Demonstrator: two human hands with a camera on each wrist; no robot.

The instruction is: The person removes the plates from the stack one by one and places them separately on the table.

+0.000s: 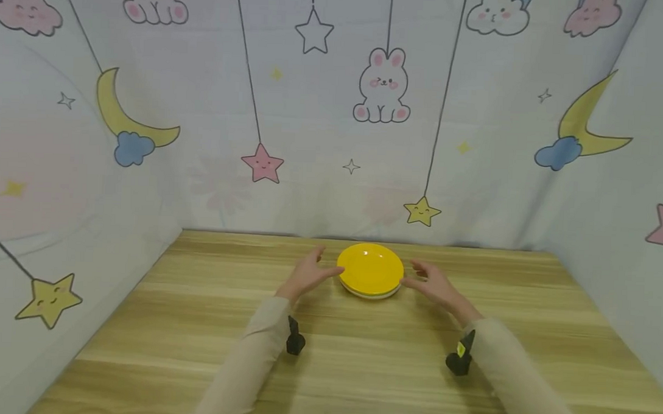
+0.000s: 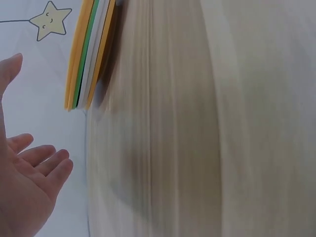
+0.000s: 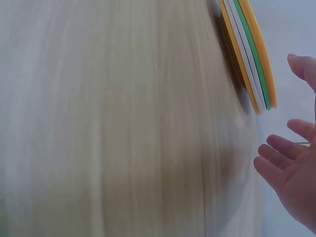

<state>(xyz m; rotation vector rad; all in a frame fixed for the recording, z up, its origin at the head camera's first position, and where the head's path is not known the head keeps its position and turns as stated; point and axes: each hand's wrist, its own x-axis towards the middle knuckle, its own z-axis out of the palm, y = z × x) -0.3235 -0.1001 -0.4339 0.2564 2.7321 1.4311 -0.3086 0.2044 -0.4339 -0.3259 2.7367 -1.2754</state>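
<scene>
A stack of several round plates [image 1: 370, 269] sits toward the back of the wooden table, a yellow one on top. From the side, the left wrist view shows coloured rims in the stack [image 2: 89, 57]: yellow-orange, green, white and yellow-orange again. My left hand [image 1: 309, 274] is held at the left of the stack, thumb toward the rim and fingers spread. On the opposite side is my right hand [image 1: 437, 286], its thumb by the right rim. In the right wrist view a gap shows between the relaxed fingers [image 3: 279, 155] and the plates.
The wood-grain table [image 1: 358, 372] ends at a white cloth backdrop [image 1: 321, 200] printed with stars, moons and bunnies, which also rises along both sides. A small black device [image 1: 295, 337] is strapped at the left wrist, and another black device [image 1: 460, 358] at the right.
</scene>
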